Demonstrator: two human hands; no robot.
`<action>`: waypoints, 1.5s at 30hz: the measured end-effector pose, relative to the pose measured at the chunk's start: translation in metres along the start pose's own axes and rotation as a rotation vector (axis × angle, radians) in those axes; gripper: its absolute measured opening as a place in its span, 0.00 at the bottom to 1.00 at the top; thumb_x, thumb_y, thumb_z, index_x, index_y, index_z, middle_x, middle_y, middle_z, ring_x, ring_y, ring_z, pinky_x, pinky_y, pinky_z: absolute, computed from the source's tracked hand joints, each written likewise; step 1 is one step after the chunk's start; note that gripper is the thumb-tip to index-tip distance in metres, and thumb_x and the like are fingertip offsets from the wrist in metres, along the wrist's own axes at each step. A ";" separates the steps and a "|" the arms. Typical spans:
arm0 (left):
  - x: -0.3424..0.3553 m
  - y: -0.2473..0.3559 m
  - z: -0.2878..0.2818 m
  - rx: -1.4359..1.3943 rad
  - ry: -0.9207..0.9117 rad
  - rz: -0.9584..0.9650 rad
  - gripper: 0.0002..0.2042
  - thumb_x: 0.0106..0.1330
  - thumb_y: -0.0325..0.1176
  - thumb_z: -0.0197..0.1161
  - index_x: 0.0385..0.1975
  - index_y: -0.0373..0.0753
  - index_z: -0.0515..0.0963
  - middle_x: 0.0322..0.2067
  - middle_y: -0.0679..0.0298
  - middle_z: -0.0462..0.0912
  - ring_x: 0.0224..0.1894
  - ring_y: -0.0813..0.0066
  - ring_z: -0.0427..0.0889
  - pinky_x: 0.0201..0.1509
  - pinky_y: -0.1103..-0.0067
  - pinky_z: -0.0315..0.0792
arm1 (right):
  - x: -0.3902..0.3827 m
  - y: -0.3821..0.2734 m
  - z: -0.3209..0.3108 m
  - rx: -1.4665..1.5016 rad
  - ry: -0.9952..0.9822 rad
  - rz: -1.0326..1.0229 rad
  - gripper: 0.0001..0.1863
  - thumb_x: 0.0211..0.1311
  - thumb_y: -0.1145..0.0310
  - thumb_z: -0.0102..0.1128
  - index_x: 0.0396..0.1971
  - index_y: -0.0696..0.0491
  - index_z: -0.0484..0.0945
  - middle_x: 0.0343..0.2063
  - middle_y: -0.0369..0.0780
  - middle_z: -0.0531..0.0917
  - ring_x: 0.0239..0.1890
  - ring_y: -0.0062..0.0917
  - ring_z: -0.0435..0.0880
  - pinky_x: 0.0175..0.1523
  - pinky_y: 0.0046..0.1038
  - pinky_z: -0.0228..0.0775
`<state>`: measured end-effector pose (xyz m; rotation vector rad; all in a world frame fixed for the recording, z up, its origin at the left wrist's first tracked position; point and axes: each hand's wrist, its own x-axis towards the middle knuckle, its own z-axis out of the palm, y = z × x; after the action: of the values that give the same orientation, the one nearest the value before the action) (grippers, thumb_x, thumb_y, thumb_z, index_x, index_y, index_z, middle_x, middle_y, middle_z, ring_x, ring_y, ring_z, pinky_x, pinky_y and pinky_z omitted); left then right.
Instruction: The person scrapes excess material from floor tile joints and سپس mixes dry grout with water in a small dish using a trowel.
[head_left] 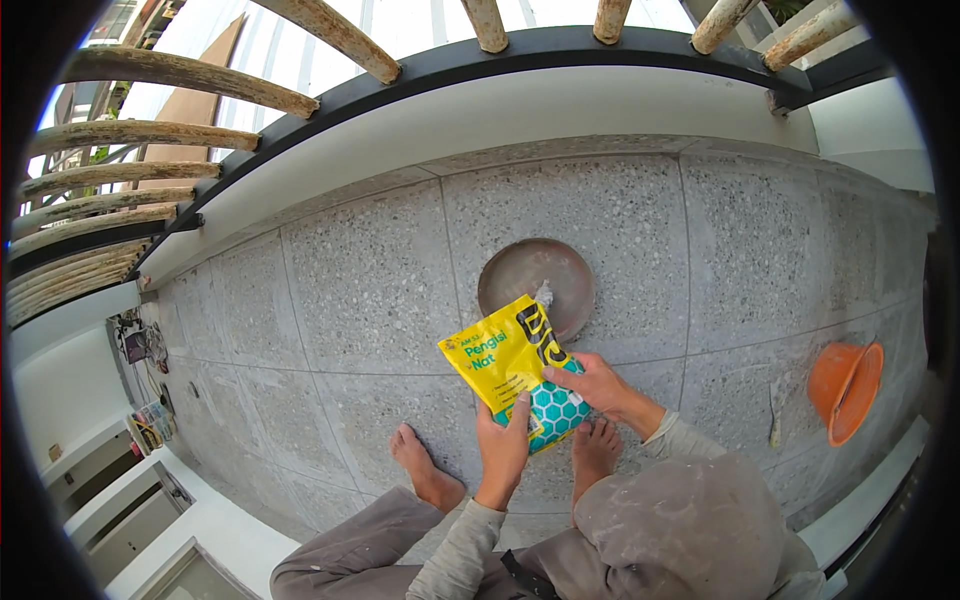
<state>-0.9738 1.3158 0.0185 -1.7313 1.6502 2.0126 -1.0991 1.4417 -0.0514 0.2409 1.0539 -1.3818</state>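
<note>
Both of my hands hold a yellow and teal grout bag, tilted with its top end over the near rim of a shallow round brown dish. My left hand grips the bag's lower left part, thumb on its front. My right hand closes round its right side, with the thumb across the front. A small patch of whitish powder shows at the bag's top edge, against the dish. Whether it is falling or lying there I cannot tell. The bag hides the dish's near left part.
An orange bucket lies tipped at the right, near a thin tool on the tiled floor. My bare feet stand either side of the bag. A low white wall with a barred railing runs along the far side. Clutter lies far left.
</note>
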 end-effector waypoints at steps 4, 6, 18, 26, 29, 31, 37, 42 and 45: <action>-0.003 0.014 0.007 -0.005 0.018 0.027 0.16 0.74 0.32 0.63 0.55 0.31 0.74 0.46 0.59 0.85 0.44 0.76 0.83 0.47 0.79 0.77 | -0.003 -0.006 0.000 -0.039 0.039 -0.015 0.21 0.70 0.57 0.67 0.50 0.59 0.81 0.41 0.35 0.88 0.39 0.14 0.85 0.43 0.20 0.78; -0.004 0.017 0.007 0.022 0.015 0.027 0.15 0.74 0.32 0.62 0.55 0.31 0.75 0.45 0.59 0.85 0.44 0.75 0.83 0.47 0.79 0.77 | -0.004 -0.013 -0.003 -0.066 0.019 -0.016 0.21 0.70 0.57 0.67 0.50 0.59 0.81 0.41 0.35 0.88 0.39 0.14 0.85 0.43 0.20 0.78; 0.008 0.026 0.002 0.252 -0.129 0.191 0.26 0.71 0.42 0.66 0.61 0.32 0.72 0.56 0.51 0.81 0.56 0.65 0.83 0.58 0.71 0.75 | 0.008 -0.059 0.016 -0.155 0.036 -0.063 0.17 0.64 0.66 0.71 0.47 0.61 0.82 0.40 0.40 0.89 0.38 0.22 0.88 0.43 0.25 0.81; 0.070 0.105 -0.046 0.711 0.412 0.691 0.33 0.69 0.51 0.65 0.63 0.30 0.68 0.61 0.44 0.74 0.59 0.46 0.80 0.61 0.62 0.75 | 0.011 -0.047 0.017 -0.246 -0.018 -0.014 0.17 0.63 0.67 0.72 0.45 0.62 0.79 0.38 0.41 0.89 0.35 0.23 0.89 0.41 0.25 0.81; 0.105 0.119 -0.024 1.016 -0.163 0.281 0.32 0.67 0.53 0.66 0.58 0.29 0.75 0.49 0.43 0.83 0.51 0.40 0.83 0.56 0.59 0.77 | 0.006 -0.052 0.007 -0.230 0.001 -0.032 0.18 0.62 0.67 0.72 0.45 0.62 0.79 0.39 0.41 0.89 0.35 0.24 0.89 0.41 0.26 0.81; 0.118 0.125 -0.028 1.048 -0.537 -0.022 0.30 0.66 0.54 0.66 0.53 0.30 0.80 0.43 0.48 0.88 0.43 0.45 0.88 0.48 0.60 0.82 | 0.007 -0.055 0.012 -0.216 -0.002 -0.037 0.19 0.61 0.66 0.73 0.46 0.62 0.79 0.39 0.41 0.89 0.35 0.24 0.89 0.41 0.26 0.82; 0.111 0.109 -0.034 0.395 -0.806 -0.294 0.29 0.70 0.52 0.63 0.59 0.30 0.76 0.49 0.52 0.87 0.43 0.60 0.90 0.42 0.66 0.87 | 0.010 -0.050 -0.001 -0.190 0.055 -0.032 0.22 0.64 0.62 0.72 0.50 0.61 0.78 0.40 0.40 0.88 0.37 0.24 0.89 0.43 0.27 0.82; 0.110 0.084 -0.029 0.231 -0.689 -0.317 0.25 0.73 0.47 0.62 0.57 0.30 0.76 0.47 0.52 0.87 0.42 0.64 0.90 0.42 0.68 0.88 | 0.019 -0.038 -0.005 -0.122 0.054 -0.007 0.22 0.67 0.60 0.68 0.52 0.60 0.78 0.41 0.39 0.87 0.38 0.24 0.89 0.44 0.28 0.82; 0.113 0.074 -0.001 0.265 -0.667 -0.272 0.24 0.73 0.47 0.63 0.55 0.31 0.77 0.45 0.56 0.87 0.42 0.69 0.89 0.42 0.71 0.88 | 0.008 -0.045 -0.011 -0.068 0.118 -0.011 0.21 0.66 0.63 0.70 0.51 0.60 0.79 0.43 0.41 0.88 0.40 0.24 0.89 0.45 0.28 0.82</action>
<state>-1.0604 1.2171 -0.0135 -0.9724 1.2956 1.8458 -1.1446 1.4332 -0.0437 0.2696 1.1991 -1.3526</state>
